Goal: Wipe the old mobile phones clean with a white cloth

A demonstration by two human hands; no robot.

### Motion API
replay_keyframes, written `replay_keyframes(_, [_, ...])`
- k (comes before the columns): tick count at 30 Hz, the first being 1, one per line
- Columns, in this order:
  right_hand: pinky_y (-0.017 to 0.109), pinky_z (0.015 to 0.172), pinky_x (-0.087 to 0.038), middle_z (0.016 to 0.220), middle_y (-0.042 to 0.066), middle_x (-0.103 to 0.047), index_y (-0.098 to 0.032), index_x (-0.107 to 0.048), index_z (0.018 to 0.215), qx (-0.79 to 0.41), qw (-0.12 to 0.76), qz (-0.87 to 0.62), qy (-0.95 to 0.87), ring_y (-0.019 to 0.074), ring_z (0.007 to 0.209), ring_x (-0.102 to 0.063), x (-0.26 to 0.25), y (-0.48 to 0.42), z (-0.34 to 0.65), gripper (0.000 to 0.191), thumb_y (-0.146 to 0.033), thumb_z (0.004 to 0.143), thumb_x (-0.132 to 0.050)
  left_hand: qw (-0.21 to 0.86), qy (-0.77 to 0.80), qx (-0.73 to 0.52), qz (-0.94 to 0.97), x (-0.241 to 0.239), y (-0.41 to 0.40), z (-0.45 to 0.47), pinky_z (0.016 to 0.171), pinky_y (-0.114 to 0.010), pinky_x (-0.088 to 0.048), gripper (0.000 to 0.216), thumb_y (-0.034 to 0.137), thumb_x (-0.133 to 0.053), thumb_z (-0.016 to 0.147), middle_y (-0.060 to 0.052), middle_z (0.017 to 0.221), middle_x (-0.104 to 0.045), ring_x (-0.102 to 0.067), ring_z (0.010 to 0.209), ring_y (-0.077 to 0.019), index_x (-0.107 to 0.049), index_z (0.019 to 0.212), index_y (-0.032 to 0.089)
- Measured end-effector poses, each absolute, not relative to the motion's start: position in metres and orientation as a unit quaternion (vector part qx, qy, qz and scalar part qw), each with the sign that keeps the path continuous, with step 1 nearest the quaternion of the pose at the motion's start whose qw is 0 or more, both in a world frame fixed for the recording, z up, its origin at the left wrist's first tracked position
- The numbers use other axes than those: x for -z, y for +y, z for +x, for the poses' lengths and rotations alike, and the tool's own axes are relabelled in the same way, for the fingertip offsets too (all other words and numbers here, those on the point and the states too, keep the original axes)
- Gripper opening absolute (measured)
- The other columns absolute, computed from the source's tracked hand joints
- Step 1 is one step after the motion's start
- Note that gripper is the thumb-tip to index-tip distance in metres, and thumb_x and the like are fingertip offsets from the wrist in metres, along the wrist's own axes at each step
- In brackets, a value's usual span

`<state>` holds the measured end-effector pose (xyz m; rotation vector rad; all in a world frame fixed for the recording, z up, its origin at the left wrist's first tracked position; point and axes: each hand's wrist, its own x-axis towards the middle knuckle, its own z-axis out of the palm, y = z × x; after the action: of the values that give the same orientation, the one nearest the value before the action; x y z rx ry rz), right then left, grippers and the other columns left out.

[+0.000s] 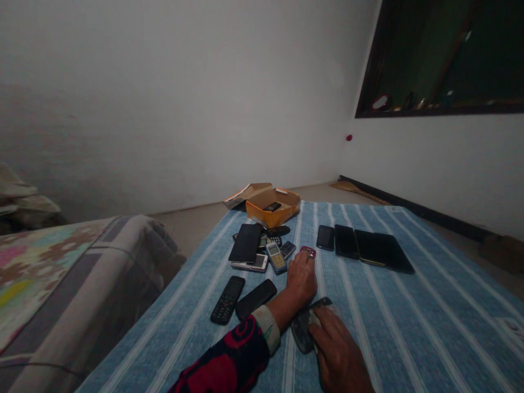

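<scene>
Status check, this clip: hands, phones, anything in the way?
Left hand at red phone. Right hand on dark phone, grip unclear. Phone pile close by, left of red phone.

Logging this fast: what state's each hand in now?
Left hand: at the red phone; grip can't be told.
Right hand: on a dark phone; grip can't be told.

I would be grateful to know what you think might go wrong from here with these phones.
1. The left hand is close to the keypad phone with the yellowish keys, and might knock it.
2. The large black phone overlaps the white phone, so a bump could make it slide.
3. The right hand is on the dark phone close to the left wrist, so the hands might get in each other's way.
</scene>
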<state>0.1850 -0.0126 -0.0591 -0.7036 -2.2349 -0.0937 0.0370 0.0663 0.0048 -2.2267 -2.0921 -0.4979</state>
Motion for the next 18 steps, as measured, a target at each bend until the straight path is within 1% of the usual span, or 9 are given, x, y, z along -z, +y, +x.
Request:
replay_keyframes(3, [0.042,0.096,-0.054,0.124,0.013,-0.064,-0.02,-0.066,0.106,0.026,0.38,-0.282,-0.881,0.0282,0.12,-0.058,0.059,-0.013,0.185,0.047,-0.002,0.068,-0.045,0.035,-0.68,0.161,-0.714,-0.011,0.058,0.03,0.099,-0.044,-0.042,0.03,0.017,-0.051,0.088,-0.013,0.131,-0.056,-0.051,0.118,-0.0291,-0.061,0.116,0.015])
replay_keyframes(5, [0.043,0.096,-0.053,0.123,0.014,-0.065,-0.02,-0.066,0.104,0.027,0.39,-0.29,-0.874,0.0281,0.119,-0.059,0.058,-0.015,0.183,0.047,-0.001,0.067,-0.044,0.053,-0.689,0.158,-0.706,-0.018,0.053,0.022,0.1,-0.046,-0.04,0.029,0.013,-0.048,0.089,-0.015,0.13,-0.056,-0.049,0.12,-0.0312,-0.062,0.114,0.013])
replay_keyframes(9, [0.045,0.098,-0.052,0.121,0.015,-0.065,-0.019,-0.066,0.1,0.035,0.411,-0.317,-0.854,0.0288,0.117,-0.059,0.056,-0.021,0.176,0.044,-0.001,0.068,-0.042,0.103,-0.73,0.132,-0.662,-0.03,0.046,0.002,0.093,-0.047,-0.044,0.024,0.014,-0.049,0.089,-0.021,0.128,-0.055,-0.05,0.116,-0.0344,-0.063,0.107,0.01])
replay_keyframes(13, [0.043,0.097,-0.053,0.12,0.014,-0.066,-0.018,-0.065,0.101,0.041,0.413,-0.317,-0.853,0.0272,0.116,-0.06,0.05,-0.023,0.174,0.044,0.0,0.068,-0.041,0.106,-0.756,0.124,-0.634,-0.03,0.047,-0.006,0.092,-0.045,-0.047,0.023,0.018,-0.052,0.089,-0.021,0.123,-0.056,-0.052,0.115,-0.034,-0.062,0.108,0.009])
replay_keyframes(16, [0.041,0.095,-0.053,0.12,0.014,-0.066,-0.018,-0.064,0.1,0.049,0.417,-0.314,-0.852,0.0263,0.115,-0.061,0.045,-0.022,0.175,0.042,0.0,0.07,-0.041,0.102,-0.764,0.117,-0.626,-0.027,0.052,-0.004,0.09,-0.043,-0.05,0.026,0.009,-0.047,0.088,-0.022,0.125,-0.055,-0.052,0.117,-0.0339,-0.061,0.11,0.008])
replay_keyframes(18, [0.04,0.095,-0.053,0.12,0.014,-0.066,-0.018,-0.064,0.1,0.046,0.416,-0.311,-0.853,0.0263,0.115,-0.061,0.044,-0.022,0.176,0.04,-0.001,0.071,-0.042,0.101,-0.765,0.114,-0.625,-0.025,0.055,-0.003,0.09,-0.043,-0.05,0.031,0.003,-0.044,0.086,-0.024,0.132,-0.051,-0.05,0.123,-0.034,-0.06,0.113,0.007])
